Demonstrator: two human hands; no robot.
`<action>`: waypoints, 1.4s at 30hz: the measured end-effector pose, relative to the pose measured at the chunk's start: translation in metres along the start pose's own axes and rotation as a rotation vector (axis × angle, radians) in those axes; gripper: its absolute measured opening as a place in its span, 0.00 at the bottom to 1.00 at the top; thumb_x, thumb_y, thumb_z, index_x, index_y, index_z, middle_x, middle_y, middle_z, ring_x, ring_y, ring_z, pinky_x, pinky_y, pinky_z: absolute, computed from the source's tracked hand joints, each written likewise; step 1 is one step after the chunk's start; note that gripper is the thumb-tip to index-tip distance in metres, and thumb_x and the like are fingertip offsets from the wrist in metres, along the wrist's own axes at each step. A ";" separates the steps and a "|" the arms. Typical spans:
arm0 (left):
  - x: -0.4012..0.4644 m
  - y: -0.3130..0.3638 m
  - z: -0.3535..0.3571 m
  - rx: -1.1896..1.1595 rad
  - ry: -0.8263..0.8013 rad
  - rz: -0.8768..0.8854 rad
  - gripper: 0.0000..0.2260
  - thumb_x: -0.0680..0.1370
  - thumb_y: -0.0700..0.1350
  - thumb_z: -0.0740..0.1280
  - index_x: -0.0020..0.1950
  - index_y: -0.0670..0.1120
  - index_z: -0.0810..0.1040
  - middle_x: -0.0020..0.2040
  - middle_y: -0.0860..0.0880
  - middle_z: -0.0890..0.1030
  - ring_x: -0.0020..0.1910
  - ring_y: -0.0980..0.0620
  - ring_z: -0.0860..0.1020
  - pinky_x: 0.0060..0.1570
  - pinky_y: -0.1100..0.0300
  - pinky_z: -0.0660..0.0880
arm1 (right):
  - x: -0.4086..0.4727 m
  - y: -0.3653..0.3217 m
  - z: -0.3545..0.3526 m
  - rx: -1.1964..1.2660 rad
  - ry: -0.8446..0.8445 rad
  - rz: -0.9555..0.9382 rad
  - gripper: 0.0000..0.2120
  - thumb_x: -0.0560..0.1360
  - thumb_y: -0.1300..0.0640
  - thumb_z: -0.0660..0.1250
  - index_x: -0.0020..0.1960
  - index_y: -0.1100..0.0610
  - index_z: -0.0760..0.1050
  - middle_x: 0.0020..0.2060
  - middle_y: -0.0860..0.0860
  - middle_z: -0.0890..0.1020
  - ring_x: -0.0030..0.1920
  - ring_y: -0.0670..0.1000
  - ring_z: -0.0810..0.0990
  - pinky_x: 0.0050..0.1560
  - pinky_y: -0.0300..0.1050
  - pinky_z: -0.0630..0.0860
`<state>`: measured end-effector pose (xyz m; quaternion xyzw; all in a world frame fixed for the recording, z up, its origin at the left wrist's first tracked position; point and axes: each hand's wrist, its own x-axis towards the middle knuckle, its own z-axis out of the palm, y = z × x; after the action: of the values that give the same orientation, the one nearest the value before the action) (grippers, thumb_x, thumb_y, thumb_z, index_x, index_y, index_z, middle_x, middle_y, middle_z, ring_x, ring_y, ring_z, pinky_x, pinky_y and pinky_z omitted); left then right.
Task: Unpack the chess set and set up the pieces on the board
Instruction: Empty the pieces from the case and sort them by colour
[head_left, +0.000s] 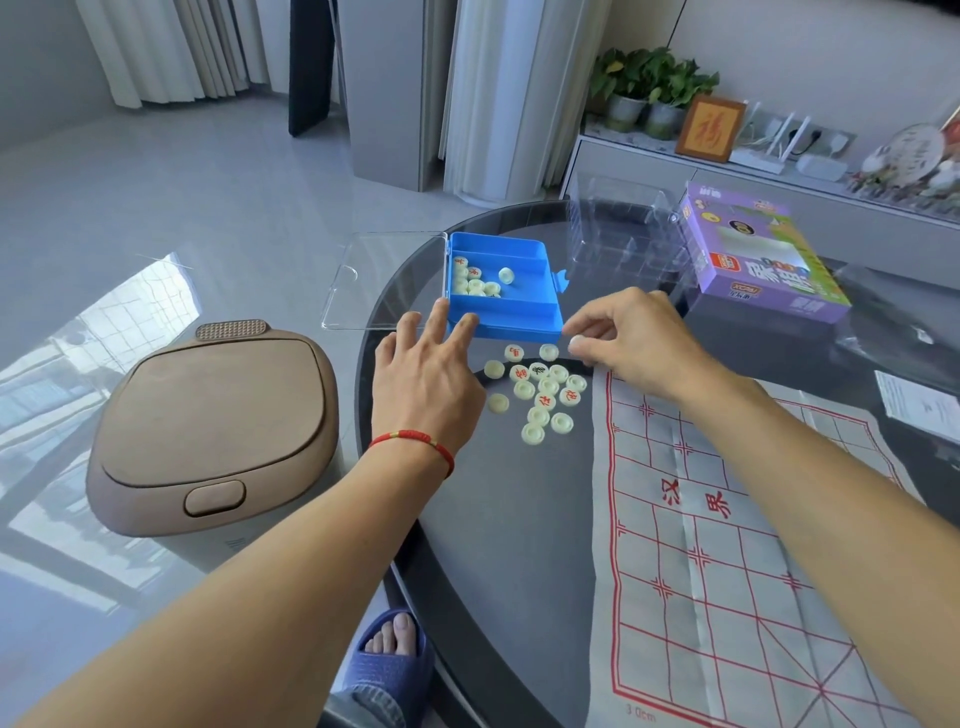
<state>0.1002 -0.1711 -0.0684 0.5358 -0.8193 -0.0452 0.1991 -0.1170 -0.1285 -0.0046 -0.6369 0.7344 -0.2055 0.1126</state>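
At centre, on the dark round table (519, 519), lies a loose heap of pale disc pieces (540, 389), some face up with red or dark characters, others face down. At 12 o'clock of the heap stands the blue tray (524, 306), its clear lid (384, 280) swung open toward 9 o'clock; a smaller group of pieces (475, 278) remains in its left compartment. The left hand (426, 374), fingers straight and released, touches the tray's near-left corner. The right hand (628, 338), at 2 o'clock of the heap, pinches one piece (575, 341) between thumb and fingertip. The paper board (727, 545), creased and bare of pieces, spreads toward 5 o'clock. Recommended practice: brace the tray, tip out the remainder, turn every disc face up, sort by colour, then seat each on a line crossing, not inside a square. A purple box (758, 254) and a clear insert (623, 234) lie at 1 o'clock.
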 end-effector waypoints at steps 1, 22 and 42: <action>0.000 0.000 0.000 0.000 -0.002 0.000 0.27 0.77 0.43 0.58 0.77 0.54 0.63 0.80 0.49 0.60 0.76 0.42 0.58 0.72 0.44 0.61 | -0.002 0.001 0.000 0.035 0.006 0.022 0.07 0.76 0.59 0.75 0.53 0.53 0.86 0.38 0.47 0.86 0.37 0.44 0.85 0.50 0.47 0.84; 0.000 0.000 0.003 0.020 0.027 0.002 0.27 0.75 0.42 0.59 0.75 0.54 0.65 0.79 0.49 0.61 0.74 0.43 0.61 0.70 0.46 0.62 | 0.085 -0.042 0.021 -0.200 0.064 -0.170 0.11 0.78 0.59 0.72 0.60 0.53 0.83 0.57 0.54 0.82 0.55 0.55 0.81 0.60 0.52 0.77; -0.001 0.001 0.004 0.028 0.028 0.005 0.27 0.76 0.43 0.59 0.75 0.54 0.64 0.79 0.49 0.61 0.74 0.43 0.60 0.71 0.46 0.63 | 0.115 -0.032 0.043 0.066 0.023 0.065 0.06 0.75 0.61 0.76 0.52 0.56 0.87 0.45 0.51 0.86 0.50 0.51 0.84 0.57 0.52 0.83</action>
<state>0.0985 -0.1706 -0.0720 0.5371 -0.8183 -0.0257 0.2031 -0.0893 -0.2515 -0.0175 -0.6062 0.7489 -0.2330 0.1319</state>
